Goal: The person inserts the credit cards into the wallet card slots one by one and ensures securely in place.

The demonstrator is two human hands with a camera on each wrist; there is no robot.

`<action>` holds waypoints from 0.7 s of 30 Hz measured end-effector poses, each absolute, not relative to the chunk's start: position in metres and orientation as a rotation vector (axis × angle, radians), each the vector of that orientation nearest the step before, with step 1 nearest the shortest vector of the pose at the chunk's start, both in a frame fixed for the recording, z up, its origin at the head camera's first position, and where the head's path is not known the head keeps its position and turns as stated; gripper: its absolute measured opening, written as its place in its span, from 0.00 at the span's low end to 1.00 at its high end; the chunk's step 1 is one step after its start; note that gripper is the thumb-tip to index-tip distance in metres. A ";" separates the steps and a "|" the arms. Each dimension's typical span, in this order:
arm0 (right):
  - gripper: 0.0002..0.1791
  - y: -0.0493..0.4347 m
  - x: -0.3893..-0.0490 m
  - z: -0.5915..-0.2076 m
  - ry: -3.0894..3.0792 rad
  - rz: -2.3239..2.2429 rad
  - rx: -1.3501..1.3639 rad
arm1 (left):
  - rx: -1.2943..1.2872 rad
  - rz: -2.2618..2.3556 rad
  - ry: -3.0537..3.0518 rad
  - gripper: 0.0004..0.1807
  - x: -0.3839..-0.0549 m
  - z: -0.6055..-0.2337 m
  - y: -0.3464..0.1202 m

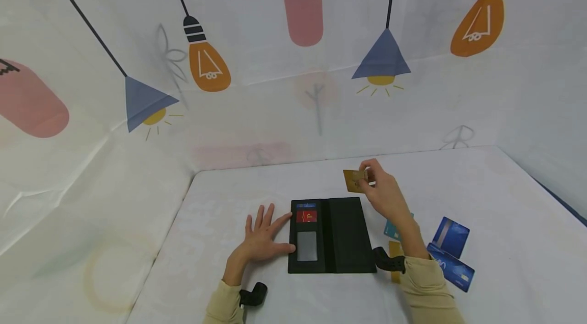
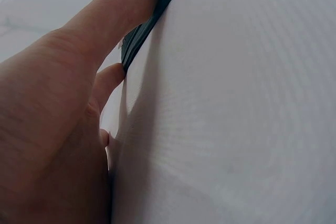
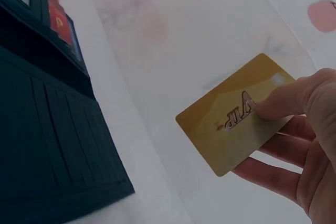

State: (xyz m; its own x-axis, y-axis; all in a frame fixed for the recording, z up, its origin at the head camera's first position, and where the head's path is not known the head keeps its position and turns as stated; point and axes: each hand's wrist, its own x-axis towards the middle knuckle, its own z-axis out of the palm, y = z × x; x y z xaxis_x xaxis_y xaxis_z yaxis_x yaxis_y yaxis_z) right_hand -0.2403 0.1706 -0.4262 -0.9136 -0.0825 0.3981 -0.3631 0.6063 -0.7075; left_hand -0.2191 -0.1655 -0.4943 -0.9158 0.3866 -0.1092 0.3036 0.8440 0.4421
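Observation:
A dark wallet (image 1: 348, 235) lies unfolded on the white table, with a red card (image 1: 306, 216) and a blue card (image 1: 306, 206) tucked in its left side above a clear window (image 1: 307, 246). My left hand (image 1: 263, 240) is spread flat beside it, thumb and index fingertip touching the wallet's left edge. Past the wallet's upper right corner, my right hand (image 1: 382, 189) pinches a gold card (image 3: 236, 116) between thumb and fingers, raised over the table. The gold card bears the letters VIP. In the right wrist view, slots line the wallet's right side (image 3: 68, 129).
To the right of the wallet lie two blue cards, one (image 1: 451, 237) partly under the other (image 1: 451, 267). A teal card (image 1: 392, 231) and another gold card (image 1: 395, 248) are partly hidden by the right forearm. A printed cloth wall (image 1: 257, 125) stands behind the table.

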 end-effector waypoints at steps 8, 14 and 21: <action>0.11 0.143 -0.240 -0.428 -2.517 1.196 0.469 | 0.528 0.644 2.828 0.45 -0.219 -0.494 -0.165; 0.10 0.123 -0.238 -0.431 -2.511 1.175 0.563 | 0.531 0.642 2.831 0.45 -0.218 -0.493 -0.165; 0.11 0.105 -0.236 -0.435 -2.513 1.192 0.641 | 0.531 0.644 2.828 0.45 -0.218 -0.491 -0.164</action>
State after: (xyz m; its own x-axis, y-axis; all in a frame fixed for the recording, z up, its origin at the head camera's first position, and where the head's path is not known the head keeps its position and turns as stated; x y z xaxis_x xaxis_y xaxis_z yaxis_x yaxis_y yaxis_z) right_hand -0.2360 0.1054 -0.4351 -0.8602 -0.2691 0.4332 -0.5058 0.5595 -0.6566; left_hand -0.2177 -0.1645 -0.4906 -0.9174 0.3838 -0.1056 0.3002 0.8413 0.4496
